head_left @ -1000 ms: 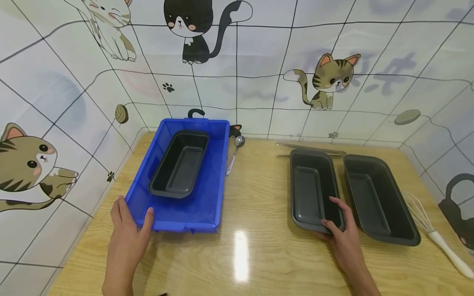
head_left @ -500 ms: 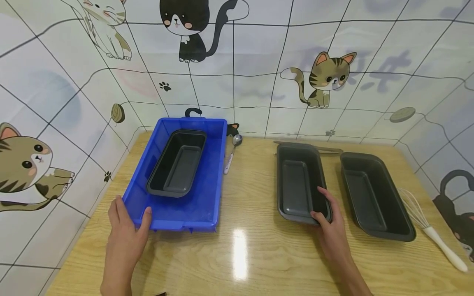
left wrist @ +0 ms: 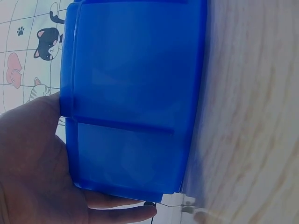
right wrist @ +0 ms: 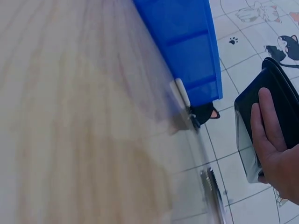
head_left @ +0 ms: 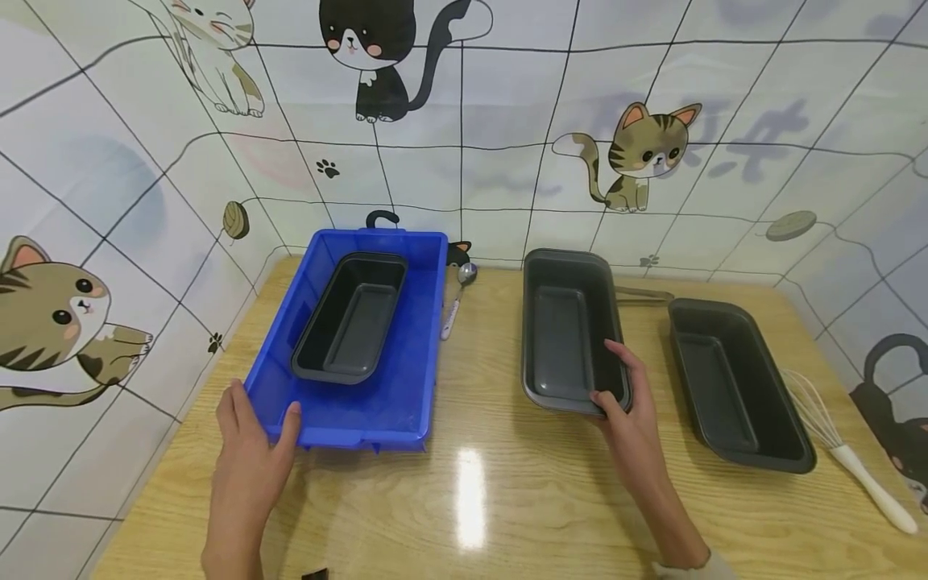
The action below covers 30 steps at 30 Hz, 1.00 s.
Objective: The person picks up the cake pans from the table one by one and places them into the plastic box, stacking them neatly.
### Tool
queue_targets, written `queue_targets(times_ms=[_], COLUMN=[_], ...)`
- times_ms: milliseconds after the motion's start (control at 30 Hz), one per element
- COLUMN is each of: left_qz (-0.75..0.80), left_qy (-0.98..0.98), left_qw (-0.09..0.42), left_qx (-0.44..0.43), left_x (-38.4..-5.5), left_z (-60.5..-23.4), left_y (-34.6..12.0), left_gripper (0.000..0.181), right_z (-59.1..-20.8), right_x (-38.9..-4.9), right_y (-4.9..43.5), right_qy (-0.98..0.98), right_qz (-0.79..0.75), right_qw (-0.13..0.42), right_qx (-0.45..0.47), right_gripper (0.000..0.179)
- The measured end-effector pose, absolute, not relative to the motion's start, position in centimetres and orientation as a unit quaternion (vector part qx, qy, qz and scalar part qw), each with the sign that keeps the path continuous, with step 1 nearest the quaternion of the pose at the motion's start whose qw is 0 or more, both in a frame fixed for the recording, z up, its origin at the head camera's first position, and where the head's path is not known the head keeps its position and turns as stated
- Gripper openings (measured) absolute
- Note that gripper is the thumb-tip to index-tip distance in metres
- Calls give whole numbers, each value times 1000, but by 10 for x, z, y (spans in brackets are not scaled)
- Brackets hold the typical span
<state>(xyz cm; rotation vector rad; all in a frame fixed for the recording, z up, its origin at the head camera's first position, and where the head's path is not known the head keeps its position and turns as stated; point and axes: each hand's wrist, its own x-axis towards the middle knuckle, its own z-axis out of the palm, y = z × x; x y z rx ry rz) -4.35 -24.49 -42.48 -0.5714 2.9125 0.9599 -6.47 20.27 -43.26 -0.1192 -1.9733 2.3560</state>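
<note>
1. Since a second earlier, my right hand (head_left: 631, 427) had moved leftward and toward the cat-printed wall (head_left: 500, 105), taking a dark loaf pan (head_left: 558, 334) away from its neighbour and off the tabletop (head_left: 482, 395).
2. My right fingers (right wrist: 271, 116) held that pan by its near right corner: the thumb hooked over the rim, and two straight fingers lay along the outside.
3. The pan hung above the tabletop, between the blue tray (head_left: 391, 411) and the other loaf pan (head_left: 725, 387), its open top facing up.
4. My left hand (head_left: 246, 455) had stayed at the tray's near left corner, thumb and fingers set wide about it. The fingers were straight along the outer left side, with the thumb over the near rim.
5. Inside the tray sat a smaller loaf pan (head_left: 355, 322), upright and slanted, well short of the near wall.
6. Just beside the tray's right side lay a spoon (head_left: 455, 304), bowl toward the wall.
7. A metal utensil (head_left: 645, 295) lay near the wall, partly hidden behind my lifted pan.
8. At the far right lay a whisk (head_left: 855, 467), wires close to the other loaf pan; I couldn't tell whether they touched.
</note>
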Motion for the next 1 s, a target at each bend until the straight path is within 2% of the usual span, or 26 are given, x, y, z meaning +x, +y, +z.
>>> queue_targets(times_ms=[333, 1000], left_qz=[305, 305], left_qy=[934, 935], left_qw=[10, 2], left_qx=[-184, -182], left_x=[-44, -44], left_z=[-426, -427], left_y=[-244, -246], left_gripper=[100, 100], right_z=[-410, -390], right_x=[-80, -110], right_y=[169, 84], right_qy=[-629, -612], right_qz=[777, 790], right_qw=[7, -11], right_qx=[-32, 25], right_gripper=[66, 71])
